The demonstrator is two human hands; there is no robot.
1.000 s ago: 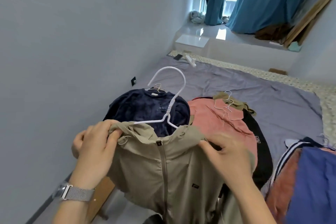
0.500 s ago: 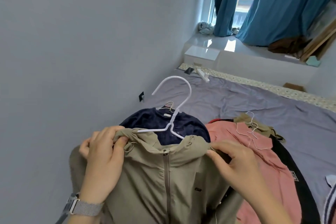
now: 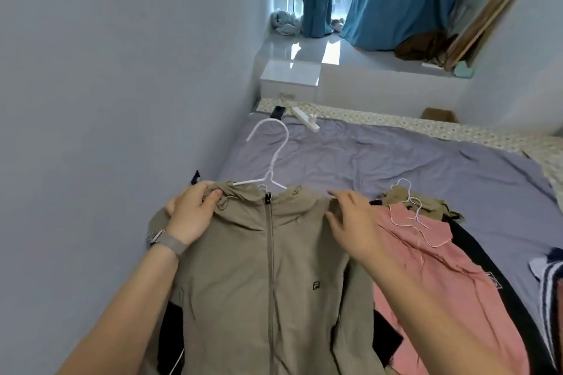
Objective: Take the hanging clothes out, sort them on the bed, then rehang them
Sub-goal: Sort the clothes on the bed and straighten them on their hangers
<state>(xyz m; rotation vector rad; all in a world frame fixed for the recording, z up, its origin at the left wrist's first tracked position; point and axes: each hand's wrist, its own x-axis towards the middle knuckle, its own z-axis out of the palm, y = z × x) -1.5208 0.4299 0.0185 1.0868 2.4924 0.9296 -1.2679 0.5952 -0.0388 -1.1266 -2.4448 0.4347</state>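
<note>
A khaki zip jacket (image 3: 259,277) on a white hanger (image 3: 271,158) lies spread on the bed (image 3: 396,161), covering the dark blue garment beneath. My left hand (image 3: 192,213) pinches the jacket's left shoulder by the collar. My right hand (image 3: 350,222) rests on the right shoulder, fingers spread and pressing the cloth. To the right lies a pink shirt (image 3: 441,277) with a thin wire hanger (image 3: 411,210), over a khaki garment (image 3: 396,195) and a black one (image 3: 493,277).
A wall runs close along the left. A power strip (image 3: 304,119) and a black object (image 3: 278,113) lie at the bed's far edge. Striped clothes (image 3: 548,280) sit at the right edge. Blue curtains (image 3: 396,0) hang over the window ledge.
The jacket has been lowered forward onto the bed and now covers the dark blue garment. Both hands moved with it; my right hand went from pinching to flat on the shoulder.
</note>
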